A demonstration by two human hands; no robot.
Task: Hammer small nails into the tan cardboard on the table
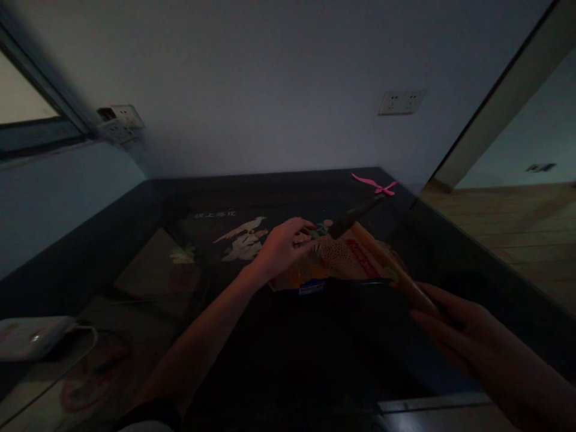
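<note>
A printed package (346, 258) with dotted tan, orange and red areas and a blue label lies on the dark glossy tabletop. My left hand (285, 243) reaches over its left part, fingers bent and thumb apart from them; how firmly it touches the package I cannot tell. On the right, my right hand (454, 327) is closed around the near end of a long tan stick-like piece (396, 270). That piece slants along the package's right side; whether it is joined to the package is unclear. A dark elongated object (348, 222) lies behind the package, its kind too dim to name.
A pink ribbon-like item (380, 187) rests at the tabletop's (288, 354) far right corner. At the left edge is a white device (38, 338) with a cable. Behind stands a wall with sockets (402, 102); wooden floor (508, 210) shows at right. The light is dim.
</note>
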